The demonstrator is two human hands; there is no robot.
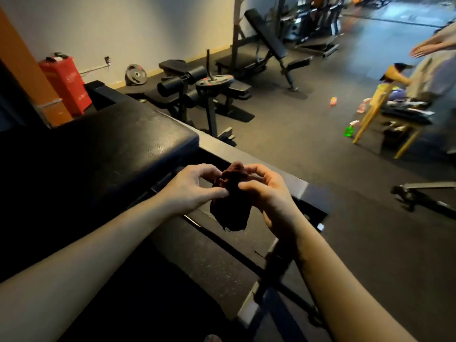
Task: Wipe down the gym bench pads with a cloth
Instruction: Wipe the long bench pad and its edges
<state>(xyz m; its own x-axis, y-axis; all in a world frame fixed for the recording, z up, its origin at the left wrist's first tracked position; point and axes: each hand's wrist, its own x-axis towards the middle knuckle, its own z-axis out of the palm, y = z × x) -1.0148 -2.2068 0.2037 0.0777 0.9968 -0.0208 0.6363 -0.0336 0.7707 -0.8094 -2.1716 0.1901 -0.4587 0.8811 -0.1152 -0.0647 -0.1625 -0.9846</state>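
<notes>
Both of my forearms (98, 255) stretch forward beside the black bench pad (111, 144) on my left. My left hand (190, 186) and right hand (266, 191) pinch the crumpled dark red cloth (230, 208), which hangs between them, just off the pad's corner.

— Room over the bench pad (111, 149)?
— Open across the whole top, back to the red box (65, 82) behind the far end.
— Off the right edge?
— Barred low by the steel frame rail (222, 147) just beside the pad; open above.
— Further right?
— Wide open floor (308, 149), then a green spray bottle (349, 130) near a slanted wooden leg (370, 114), and a low bench frame (424, 193) well apart.
— Behind?
— Crowded by a plate-loaded machine (214, 81).
</notes>
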